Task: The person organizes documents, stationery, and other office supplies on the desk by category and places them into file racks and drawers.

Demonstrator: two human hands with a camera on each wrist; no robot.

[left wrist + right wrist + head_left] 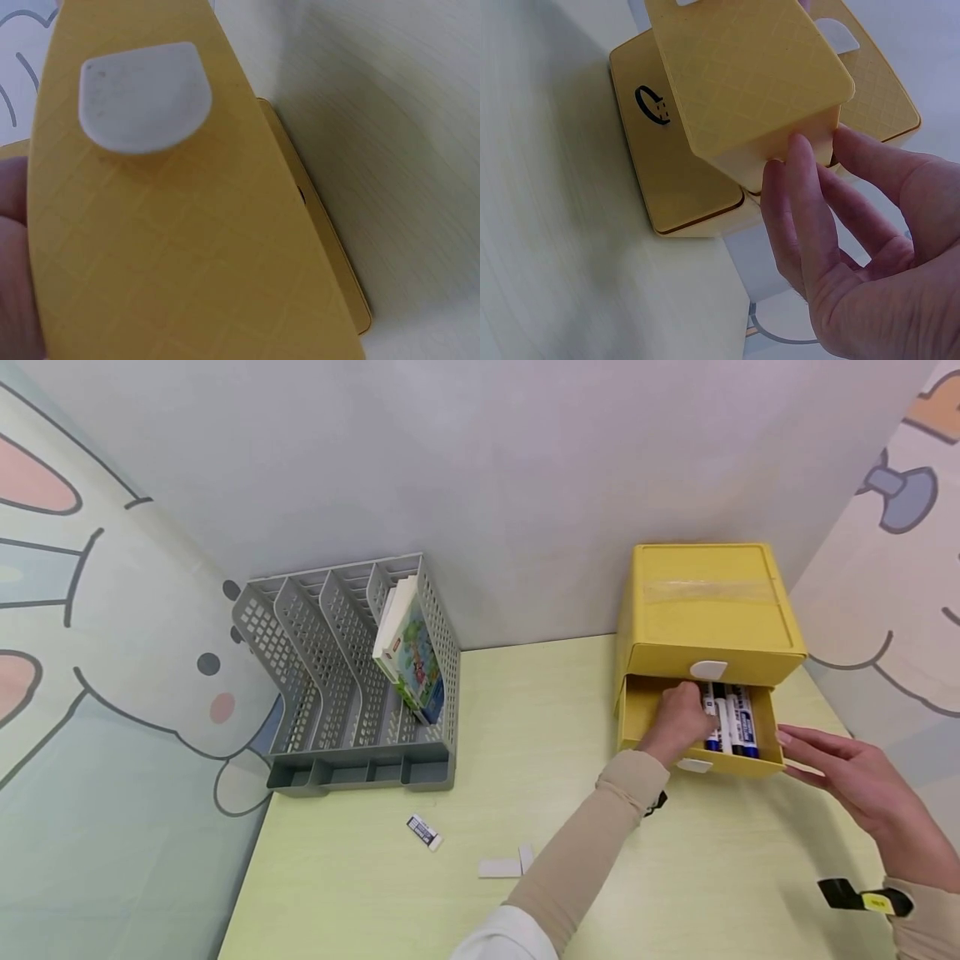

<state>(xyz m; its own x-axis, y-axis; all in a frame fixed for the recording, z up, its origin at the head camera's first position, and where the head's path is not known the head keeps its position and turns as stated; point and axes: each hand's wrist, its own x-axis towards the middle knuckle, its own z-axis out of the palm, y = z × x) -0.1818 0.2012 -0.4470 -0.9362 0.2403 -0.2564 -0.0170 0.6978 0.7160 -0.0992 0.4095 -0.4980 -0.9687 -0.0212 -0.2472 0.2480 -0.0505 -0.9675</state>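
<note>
yellow, plastic-looking drawer (738,767) stands out from its cabinet (701,622) at the far right corner of the tabletop (536,735), and inside it lie several markers (745,718), gathered toward the right wall of this drawer. their long axes go from the back of the drawer to its front edge, nearly parallel with one another. the left hand (681,720) is the nearer one: it comes over the front edge and is inside the drawer, so that the markers lie directly to its right, and its side seems to meet the closest of them. its fingers are bent downward, but the tips are hidden, so i cannot tell how far they are apart or if they have hold of a marker. the right hand (843,768) is outside, across the right wall from the markers; its fingers are partly spread and slightly bent, with fingertips touching this wall near the front corner, and they are not closed round anything. the markers have white, smooth, round barrels with dark printing and blue or black ends. the drawer front has a criss-cross pattern, like a waffle, and bears a flat white tab (146,97) with rounded corners. the tabletop shows pale, fine wood grain.
</note>
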